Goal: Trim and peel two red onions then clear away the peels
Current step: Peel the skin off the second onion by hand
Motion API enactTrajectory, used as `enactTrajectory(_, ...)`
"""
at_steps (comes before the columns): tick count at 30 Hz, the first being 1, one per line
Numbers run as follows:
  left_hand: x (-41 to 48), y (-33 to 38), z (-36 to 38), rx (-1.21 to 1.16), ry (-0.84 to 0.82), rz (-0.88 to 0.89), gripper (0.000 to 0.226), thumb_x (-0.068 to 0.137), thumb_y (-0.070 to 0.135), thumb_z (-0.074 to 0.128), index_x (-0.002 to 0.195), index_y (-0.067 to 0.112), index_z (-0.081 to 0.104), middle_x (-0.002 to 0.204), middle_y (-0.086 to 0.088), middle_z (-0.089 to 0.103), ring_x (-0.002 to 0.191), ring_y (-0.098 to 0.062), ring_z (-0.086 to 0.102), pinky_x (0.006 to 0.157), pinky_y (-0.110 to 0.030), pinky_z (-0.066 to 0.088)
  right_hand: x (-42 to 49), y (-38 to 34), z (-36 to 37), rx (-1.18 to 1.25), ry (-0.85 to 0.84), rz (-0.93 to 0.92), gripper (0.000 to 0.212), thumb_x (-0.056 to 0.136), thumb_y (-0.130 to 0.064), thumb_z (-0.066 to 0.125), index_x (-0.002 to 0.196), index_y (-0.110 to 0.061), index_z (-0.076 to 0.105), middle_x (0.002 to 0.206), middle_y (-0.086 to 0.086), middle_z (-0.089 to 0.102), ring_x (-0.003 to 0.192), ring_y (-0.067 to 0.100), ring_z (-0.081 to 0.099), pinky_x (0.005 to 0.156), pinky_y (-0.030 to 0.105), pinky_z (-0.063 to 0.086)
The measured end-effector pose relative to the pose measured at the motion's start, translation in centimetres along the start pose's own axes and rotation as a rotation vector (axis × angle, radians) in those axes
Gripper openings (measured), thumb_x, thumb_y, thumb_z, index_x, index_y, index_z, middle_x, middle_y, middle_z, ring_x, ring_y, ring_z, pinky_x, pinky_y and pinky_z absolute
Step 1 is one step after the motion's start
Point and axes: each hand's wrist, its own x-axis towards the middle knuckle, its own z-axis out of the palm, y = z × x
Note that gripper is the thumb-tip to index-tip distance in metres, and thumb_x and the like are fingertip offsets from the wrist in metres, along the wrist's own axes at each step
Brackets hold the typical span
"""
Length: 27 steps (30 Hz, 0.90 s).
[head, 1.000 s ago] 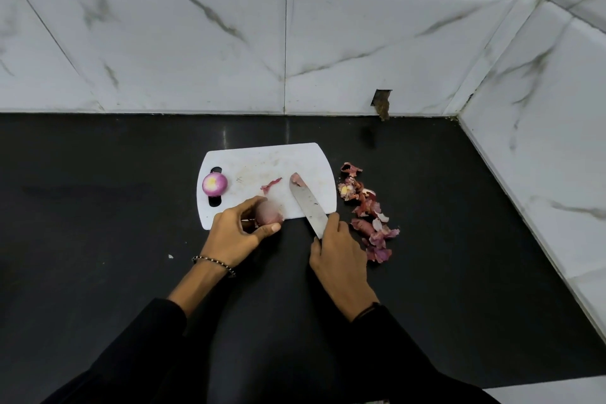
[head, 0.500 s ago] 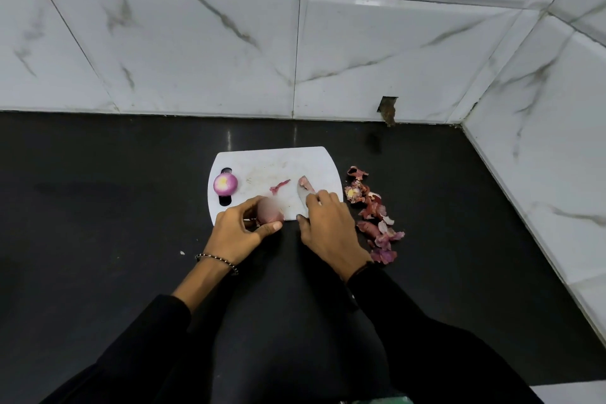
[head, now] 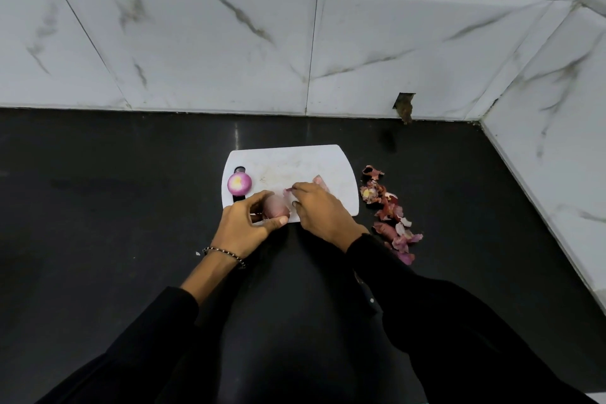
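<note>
The person leans over a black surface [head: 98, 193] in a corner of marble-look wall tiles [head: 196, 43], both arms in black sleeves. A white board [head: 295, 159] lies on it, and all the work is at the board's near edge. The left hand [head: 242, 226], a beaded bracelet [head: 226, 252] on its wrist, grips an unpeeled onion [head: 274, 207]. Its fingers [head: 259, 199] curl over the top and the thumb is tucked under the near side, so the onion is clamped lying on its side at the board's front edge. The right hand [head: 324, 215] is just beside it, touching the onion's right end. Its fingers are curled, with forefinger and thumb closed on a pale flap [head: 287, 192] of skin there. A pinkish bit [head: 319, 180] pokes out beyond the right knuckles; whether that is peel or part of a blade, I cannot tell. A peeled onion [head: 239, 183] sits at the board's left edge, over the dark handle slot, cut face up and showing a yellow-white centre. Off the board to the right, a loose line of peels [head: 390, 216] lies on the surface, running from beside the board toward the right sleeve.
</note>
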Motion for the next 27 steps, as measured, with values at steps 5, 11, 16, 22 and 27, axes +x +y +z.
enactTrajectory(5, 0.8, -0.4, 0.0, -0.013, -0.025, -0.004, 0.056, 0.074, 0.029, 0.086, 0.126, 0.024, 0.065, 0.107, 0.010, 0.069, 0.098, -0.002, 0.066, 0.091, -0.019, 0.051, -0.3, 2.5, -0.5, 0.031, 0.307, 0.240, 0.025, 0.099, -0.007, 0.051, 0.119, 0.003, 0.062, 0.126, 0.014, 0.060, 0.117, 0.031, 0.054, 0.096, 0.040, 0.048)
enactTrajectory(11, 1.2, -0.3, 0.1, -0.030, -0.051, -0.014, 0.053, 0.075, 0.028, 0.086, 0.124, 0.023, 0.065, 0.106, 0.014, 0.067, 0.100, -0.002, 0.064, 0.093, -0.021, 0.050, 0.0, 3.9, -1.3, 0.159, 0.298, 0.311, 0.030, 0.099, -0.019, 0.060, 0.124, -0.003, 0.062, 0.122, 0.012, 0.063, 0.117, 0.028, 0.054, 0.096, 0.038, 0.046)
enactTrajectory(16, 1.8, -0.3, -0.4, -0.023, -0.052, -0.019, 0.051, 0.075, 0.028, 0.086, 0.121, 0.028, 0.064, 0.100, 0.020, 0.064, 0.094, 0.005, 0.062, 0.088, -0.019, 0.049, 1.6, 4.1, -1.1, 0.194, 0.221, 0.270, 0.021, 0.097, -0.011, 0.060, 0.114, -0.003, 0.070, 0.111, 0.012, 0.063, 0.104, 0.027, 0.058, 0.090, 0.035, 0.047)
enactTrajectory(22, 2.9, -0.5, -0.9, -0.017, -0.031, -0.019, 0.057, 0.075, 0.029, 0.086, 0.127, 0.025, 0.064, 0.109, 0.010, 0.066, 0.099, -0.005, 0.065, 0.089, -0.017, 0.048, 2.9, 5.1, -1.4, 0.217, 0.258, 0.335, 0.013, 0.093, -0.001, 0.060, 0.098, -0.004, 0.072, 0.100, 0.010, 0.067, 0.095, 0.024, 0.063, 0.084, 0.037, 0.053)
enactTrajectory(27, 3.5, -1.1, -1.2, -0.024, -0.034, -0.028, 0.062, 0.075, 0.034, 0.084, 0.132, 0.024, 0.061, 0.116, 0.010, 0.065, 0.103, -0.003, 0.062, 0.085, -0.009, 0.044, 3.0, 4.7, -1.1, 0.293, 0.274, 0.233, 0.016, 0.093, -0.006, 0.064, 0.106, -0.012, 0.070, 0.101, 0.002, 0.066, 0.090, 0.014, 0.059, 0.085, 0.036, 0.054)
